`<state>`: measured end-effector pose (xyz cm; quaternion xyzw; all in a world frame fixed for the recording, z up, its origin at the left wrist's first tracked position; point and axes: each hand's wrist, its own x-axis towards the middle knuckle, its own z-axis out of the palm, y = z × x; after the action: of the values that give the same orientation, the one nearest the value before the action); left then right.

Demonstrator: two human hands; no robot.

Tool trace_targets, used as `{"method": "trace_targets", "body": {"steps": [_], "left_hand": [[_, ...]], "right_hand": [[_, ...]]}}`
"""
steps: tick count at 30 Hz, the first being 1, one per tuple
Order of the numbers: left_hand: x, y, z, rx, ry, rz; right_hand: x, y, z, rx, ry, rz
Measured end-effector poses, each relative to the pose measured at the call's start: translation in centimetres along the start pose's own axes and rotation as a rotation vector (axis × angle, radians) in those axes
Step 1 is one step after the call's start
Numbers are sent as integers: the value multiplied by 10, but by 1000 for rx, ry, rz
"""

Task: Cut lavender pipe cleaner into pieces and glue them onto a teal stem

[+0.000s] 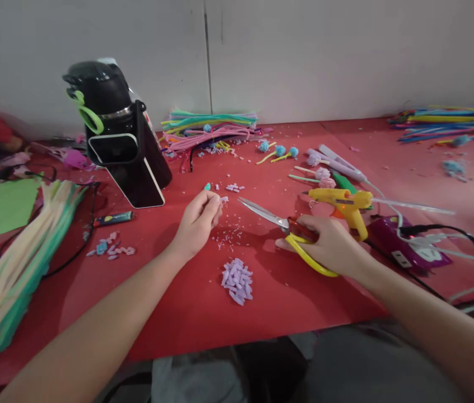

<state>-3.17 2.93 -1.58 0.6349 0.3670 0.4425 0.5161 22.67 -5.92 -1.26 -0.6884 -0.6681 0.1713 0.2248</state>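
Steel scissors (264, 212): right hand (330, 245) grasping | left hand (198, 223): pinching lilac bit (224, 199) | box label (430, 254) illegible

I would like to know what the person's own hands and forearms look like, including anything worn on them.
The left hand and right hand are ungloved, with no ring visible. Both wrists lack a watch or bracelet, and no sleeve shows on the left forearm or right forearm.

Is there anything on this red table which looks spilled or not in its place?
Tiny purple scraps lie scattered on the red table, unlike the gathered purple pile. The yellow glue gun lies on its side, rather untidily.
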Motion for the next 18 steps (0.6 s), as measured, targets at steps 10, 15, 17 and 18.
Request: {"method": "trace_targets", "body": {"steps": [10, 15, 17, 18], "left_hand": [[6, -2, 4, -106, -17, -36], [8, -4, 5, -151, -34, -42], [8, -4, 5, -140, -40, -50], [8, -4, 5, -135, -43, -55]], "right_hand": [[4, -17, 12, 153, 77, -17], [5, -17, 13, 150, 89, -34], [5, -17, 14, 149, 90, -35], [5, -16, 15, 146, 90, -34]]}}
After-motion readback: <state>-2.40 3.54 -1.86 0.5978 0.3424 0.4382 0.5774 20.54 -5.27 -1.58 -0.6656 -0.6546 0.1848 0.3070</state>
